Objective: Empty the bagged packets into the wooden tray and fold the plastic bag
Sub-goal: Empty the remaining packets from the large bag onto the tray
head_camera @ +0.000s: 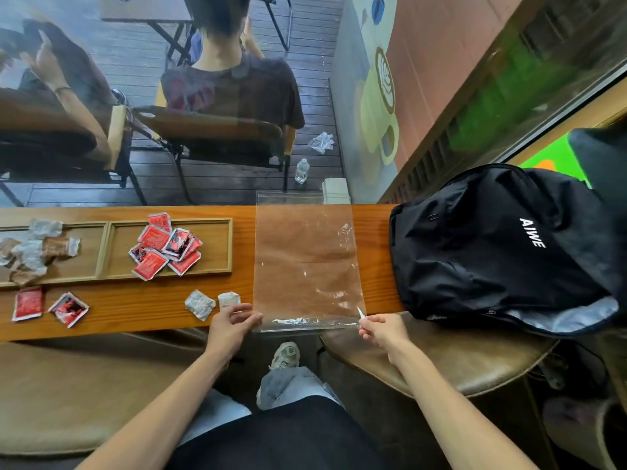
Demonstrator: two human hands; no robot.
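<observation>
— Clear plastic, flat and empty: the plastic bag [307, 266] lay spread across the wooden table [373, 252], its far end hanging past the table's far edge and its near end at the near edge, between the wooden tray [224, 271] and a black backpack [502, 252].

— So was the emptying finished?

— Mostly, by my reading. A heap of red packets [166, 245] sat in the tray's right compartment, and crumpled pale and brown packets [30, 252] filled the left one. But two red packets [47, 305] lay on the bare table near its front edge, outside the tray, and two white packets [210, 302] rested just left of the bag's near corner. Those four seemed to be left to tidy, and no fold showed in the bag yet.

— Where were the hands?

— Both at the bag's near edge. The left hand [230, 325] met the near left corner, fingers curled and thumb against the plastic, apparently pinching it. The right hand [381, 329] pinched the near right corner between thumb and fingertips, a sliver of plastic sticking up above them.

— And the bag relative to the fingers?

— Stretched between the two hands and running away from them across the table.
</observation>
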